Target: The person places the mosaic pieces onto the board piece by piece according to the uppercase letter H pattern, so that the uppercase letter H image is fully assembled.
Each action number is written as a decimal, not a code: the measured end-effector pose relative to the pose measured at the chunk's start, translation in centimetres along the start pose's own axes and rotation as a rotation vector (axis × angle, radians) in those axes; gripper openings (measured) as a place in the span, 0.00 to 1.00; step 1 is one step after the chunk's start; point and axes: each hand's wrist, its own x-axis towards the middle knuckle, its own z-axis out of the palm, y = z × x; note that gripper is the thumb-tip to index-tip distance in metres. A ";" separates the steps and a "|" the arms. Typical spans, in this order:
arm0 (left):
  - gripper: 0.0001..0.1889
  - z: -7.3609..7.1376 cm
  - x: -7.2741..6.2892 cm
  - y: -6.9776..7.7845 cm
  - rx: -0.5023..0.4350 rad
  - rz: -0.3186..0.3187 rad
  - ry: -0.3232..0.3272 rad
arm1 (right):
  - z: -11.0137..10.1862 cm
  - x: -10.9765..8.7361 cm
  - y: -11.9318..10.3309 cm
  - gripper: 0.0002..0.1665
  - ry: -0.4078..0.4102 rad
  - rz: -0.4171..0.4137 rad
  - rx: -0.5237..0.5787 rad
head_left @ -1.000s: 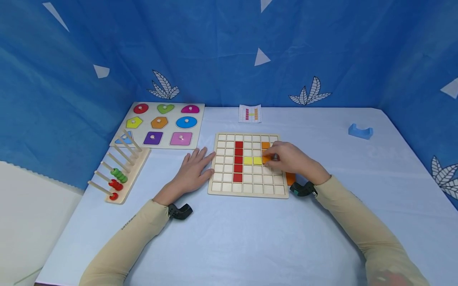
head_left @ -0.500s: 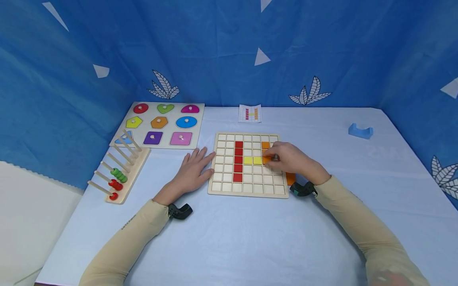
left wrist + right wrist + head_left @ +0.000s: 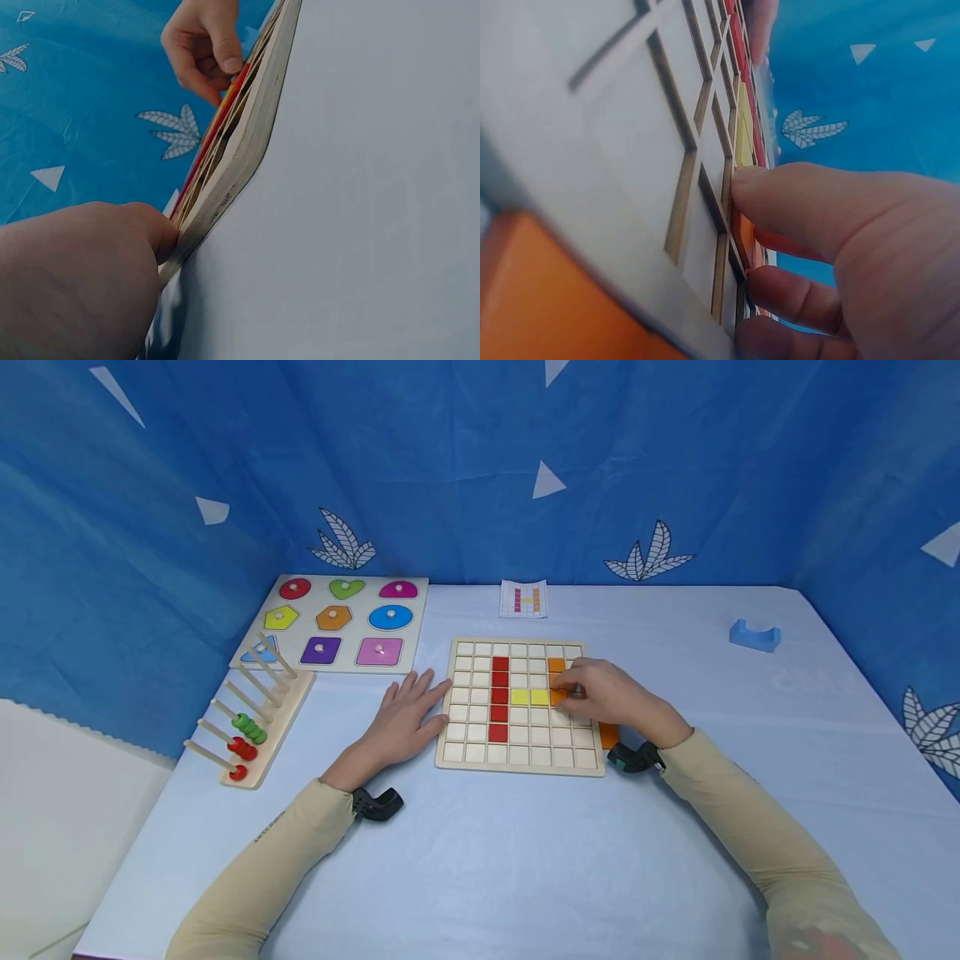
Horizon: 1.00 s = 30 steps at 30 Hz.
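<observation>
A wooden grid board (image 3: 521, 755) lies flat on the table, with a column of red tiles (image 3: 499, 696) and two yellow tiles (image 3: 529, 697) beside it. Farther right in the grid is an orange tile (image 3: 557, 665). My right hand (image 3: 609, 689) reaches over the board's right side; its thumb and fingers pinch at another orange tile (image 3: 744, 234) at the end of the yellow row. Part of that column is hidden by the fingers. With fingers spread, my left hand (image 3: 405, 717) touches the board's left edge. In the left wrist view, its thumb (image 3: 161, 231) meets the wooden rim.
More orange (image 3: 609, 735) shows beside the board, partly under my right wrist. A small pattern card (image 3: 524, 599) lies behind the board. At the left are a shape-knob puzzle (image 3: 352, 635) and a peg stand (image 3: 277, 727) with beads. A blue holder (image 3: 755, 636) sits far right.
</observation>
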 end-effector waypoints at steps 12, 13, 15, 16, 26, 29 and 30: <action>0.33 0.0 0.0 -0.1 -0.001 0.004 0.003 | 0.0 -0.1 0.1 0.16 0.012 -0.007 0.018; 0.33 0.1 0.0 -0.1 0.000 0.005 0.005 | 0.0 -0.1 0.1 0.16 0.011 -0.006 0.020; 0.33 0.1 0.0 -0.2 0.000 0.006 0.004 | 0.0 -0.1 0.1 0.16 0.010 -0.010 0.021; 0.33 0.1 0.0 -0.2 -0.001 0.005 0.003 | 0.1 -0.1 0.2 0.16 0.010 -0.012 0.022; 0.34 0.0 0.0 -0.2 0.006 0.003 -0.007 | 0.1 -0.2 0.2 0.17 -0.004 -0.002 0.029; 0.34 0.0 0.0 -0.2 0.005 0.004 -0.008 | 0.1 -0.1 0.2 0.16 -0.001 -0.007 0.025; 0.34 0.0 0.0 -0.1 0.005 0.003 -0.008 | 0.0 -0.2 0.2 0.16 0.001 -0.007 0.024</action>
